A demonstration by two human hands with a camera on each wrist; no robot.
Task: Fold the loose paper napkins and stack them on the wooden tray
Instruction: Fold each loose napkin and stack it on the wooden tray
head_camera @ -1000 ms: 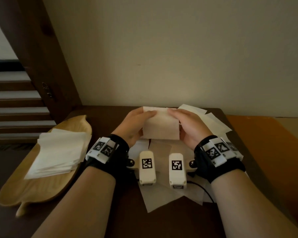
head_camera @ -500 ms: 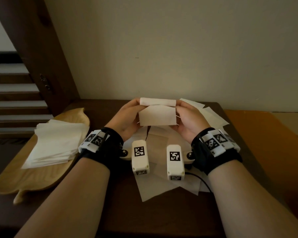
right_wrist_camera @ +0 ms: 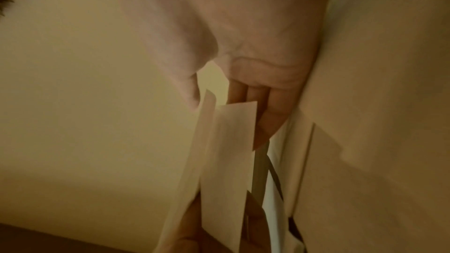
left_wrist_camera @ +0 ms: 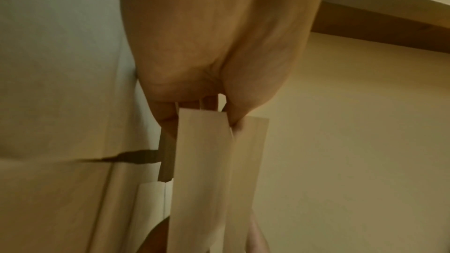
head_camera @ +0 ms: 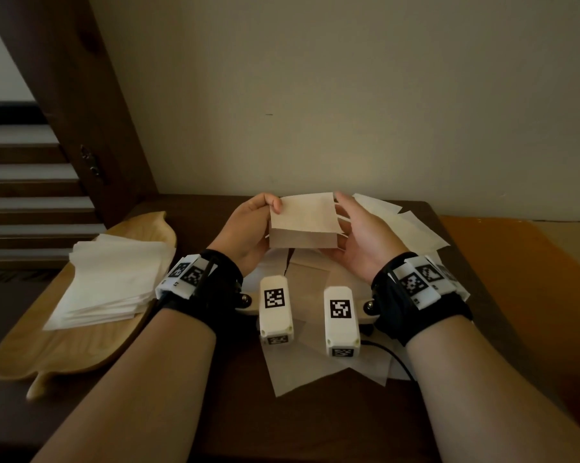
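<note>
One napkin (head_camera: 302, 217) between left hand (head_camera: 248, 230), right hand (head_camera: 363, 240)

Left hand (head_camera: 248, 228) and right hand (head_camera: 358, 242) bare, forearms (head_camera: 148, 379) too. Black strap (head_camera: 215, 295) on each wrist, white blocks (head_camera: 185, 275) with checkered square markers on top, white camera pods (head_camera: 276, 307) alongside, black cable (head_camera: 394, 357) off the right.
</note>
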